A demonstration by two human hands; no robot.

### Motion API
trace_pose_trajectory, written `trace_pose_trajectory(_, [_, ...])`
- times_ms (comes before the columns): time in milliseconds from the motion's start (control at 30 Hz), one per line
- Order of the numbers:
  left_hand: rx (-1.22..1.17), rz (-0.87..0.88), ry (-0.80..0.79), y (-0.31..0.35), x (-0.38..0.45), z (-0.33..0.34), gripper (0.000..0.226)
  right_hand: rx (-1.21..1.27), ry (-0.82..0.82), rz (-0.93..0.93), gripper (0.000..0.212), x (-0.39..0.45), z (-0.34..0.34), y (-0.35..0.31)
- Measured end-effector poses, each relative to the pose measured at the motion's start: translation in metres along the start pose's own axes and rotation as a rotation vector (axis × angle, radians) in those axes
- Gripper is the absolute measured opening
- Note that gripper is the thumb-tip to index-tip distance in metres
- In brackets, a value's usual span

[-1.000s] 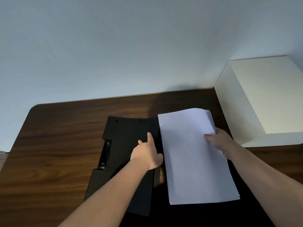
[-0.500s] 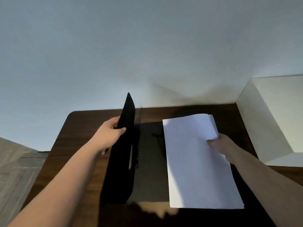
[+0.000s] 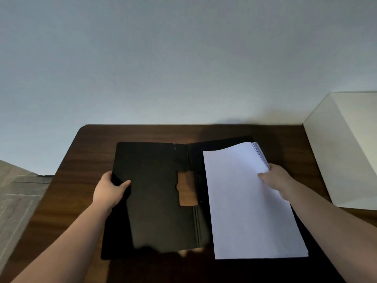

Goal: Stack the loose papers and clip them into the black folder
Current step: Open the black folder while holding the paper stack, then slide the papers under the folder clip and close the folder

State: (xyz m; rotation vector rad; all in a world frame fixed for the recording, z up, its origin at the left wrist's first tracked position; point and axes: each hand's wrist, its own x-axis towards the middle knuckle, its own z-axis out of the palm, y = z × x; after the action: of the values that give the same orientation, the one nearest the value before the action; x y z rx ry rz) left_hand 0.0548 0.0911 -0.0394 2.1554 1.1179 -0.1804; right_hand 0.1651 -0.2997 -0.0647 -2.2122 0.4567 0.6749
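Since the earlier frame, black folder (image 3: 155,193) cover has swung from upright to flat open on the wooden table (image 3: 67,180). Left hand (image 3: 109,190) pinches the cover's left edge. Right hand (image 3: 278,178) pinches paper stack (image 3: 248,203) over the folder's right half; long axes run away from the person.

You have a dark wooden table (image 3: 275,135) with a rounded far-left corner under everything, its far edge pushed up against a plain pale wall (image 3: 183,58); at your right a white box-like block (image 3: 346,152) sits on the tabletop against that wall. Off the table's left edge you can see light wood-grain flooring (image 3: 18,190).
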Motion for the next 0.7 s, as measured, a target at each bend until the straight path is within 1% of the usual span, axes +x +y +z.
trace_pose_trajectory(33, [0.022, 0.008, -0.004, 0.001, 0.001, 0.005, 0.075, -0.007, 0.003, 0.001, 0.039, 0.001, -0.001, 0.001])
trace_pose_trajectory(100, [0.194, 0.04, -0.014, 0.007, 0.004, 0.015, 0.082, 0.001, 0.009, 0.004, 0.04, 0.004, -0.003, 0.002])
trace_pose_trajectory(167, [0.339, 0.097, -0.009, 0.018, -0.001, 0.027, 0.078, 0.008, 0.018, -0.005, 0.04, 0.006, -0.005, 0.001])
trace_pose_trajectory(233, [0.338, 0.197, -0.058, 0.036, -0.011, 0.051, 0.066, 0.007, 0.028, -0.01, 0.04, 0.01, -0.009, 0.001])
trace_pose_trajectory(333, [0.235, 0.361, -0.172, 0.06, -0.029, 0.096, 0.055, 0.025, 0.033, -0.005, 0.041, 0.018, -0.016, 0.002])
trace_pose_trajectory(400, [0.196, 0.407, -0.229, 0.075, -0.039, 0.125, 0.049, 0.039, 0.042, 0.006, 0.041, 0.023, -0.02, 0.004])
trace_pose_trajectory(467, [0.231, 0.357, -0.275, 0.088, -0.047, 0.148, 0.051, 0.043, 0.05, 0.013, 0.04, 0.028, -0.023, 0.006])
trace_pose_trajectory(533, [0.294, 0.273, -0.3, 0.095, -0.051, 0.163, 0.063, 0.049, 0.045, 0.011, 0.041, 0.033, -0.025, 0.007])
trace_pose_trajectory(600, [0.348, 0.248, -0.271, 0.095, -0.05, 0.173, 0.071, 0.061, 0.033, 0.011, 0.042, 0.037, -0.025, 0.007])
trace_pose_trajectory(633, [0.357, 0.247, -0.248, 0.095, -0.049, 0.176, 0.07, 0.071, 0.032, 0.01, 0.043, 0.04, -0.024, 0.006])
trace_pose_trajectory(700, [0.332, 0.246, -0.207, 0.093, -0.048, 0.178, 0.062, 0.083, 0.023, 0.005, 0.045, 0.044, -0.023, 0.005])
